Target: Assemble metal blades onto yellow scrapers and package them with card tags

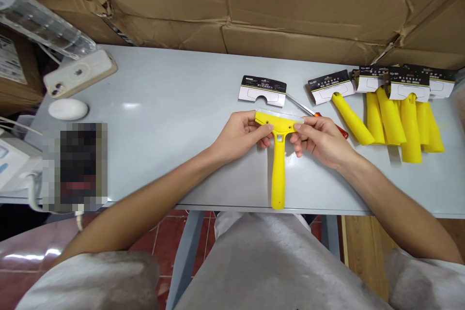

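Observation:
A yellow scraper [278, 169] is held up between my two hands over the near side of the table, its handle pointing toward me. My left hand [243, 135] grips the left end of its wide head, thumb on the front face. My right hand [319, 139] pinches the head's right end in the same way. Along the top edge of the head runs a thin clear or metallic strip. Just beyond lies a black and white header card [262, 91] with a notch in its lower edge. A screwdriver [303, 106] with a red handle lies partly behind my right hand.
Several carded yellow scrapers [411, 131] lie overlapping at the right. A phone [80, 73], a white computer mouse [68, 109] and a blurred-out device [78, 169] with a cable are at the left. Cardboard boxes [232, 5] line the table's [163, 92] back edge.

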### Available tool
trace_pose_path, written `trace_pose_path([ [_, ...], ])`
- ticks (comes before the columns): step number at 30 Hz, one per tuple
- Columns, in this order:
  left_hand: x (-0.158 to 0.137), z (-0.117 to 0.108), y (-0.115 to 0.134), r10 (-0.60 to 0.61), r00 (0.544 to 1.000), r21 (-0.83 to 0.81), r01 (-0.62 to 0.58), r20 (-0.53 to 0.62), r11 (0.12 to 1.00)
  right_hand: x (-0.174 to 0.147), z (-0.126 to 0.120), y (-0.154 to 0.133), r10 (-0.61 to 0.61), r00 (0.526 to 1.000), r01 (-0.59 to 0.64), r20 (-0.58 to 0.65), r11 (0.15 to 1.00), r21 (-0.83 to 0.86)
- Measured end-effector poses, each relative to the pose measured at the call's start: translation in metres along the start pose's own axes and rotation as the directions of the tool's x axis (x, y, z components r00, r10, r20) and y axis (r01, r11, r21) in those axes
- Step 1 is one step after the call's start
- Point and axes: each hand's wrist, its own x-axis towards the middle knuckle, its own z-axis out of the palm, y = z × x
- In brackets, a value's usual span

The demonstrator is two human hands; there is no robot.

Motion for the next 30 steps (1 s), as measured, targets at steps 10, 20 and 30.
trace_pose_path([
  [10, 0.0013, 0.0026, 0.0012, 0.001, 1.000, -0.041, -0.002, -0.024, 0.999, -0.0003, -0.0002, 0.0017, -0.020, 1.000, 0.020, 0.000, 1.000, 0.009],
  [20, 0.0017, 0.0013, -0.0048, 0.053, 0.999, -0.050, -0.053, 0.000, 0.997, -0.0018, 0.0007, -0.0001, 0.040, 0.998, -0.039, 0.050, 0.999, -0.033],
  [30, 0.0041, -0.0027, -0.0010, 0.030, 0.996, -0.026, -0.028, 0.081, 0.999, -0.0002, -0.0032, 0.0006, 0.009, 1.000, -0.009, 0.022, 1.000, 0.012],
])
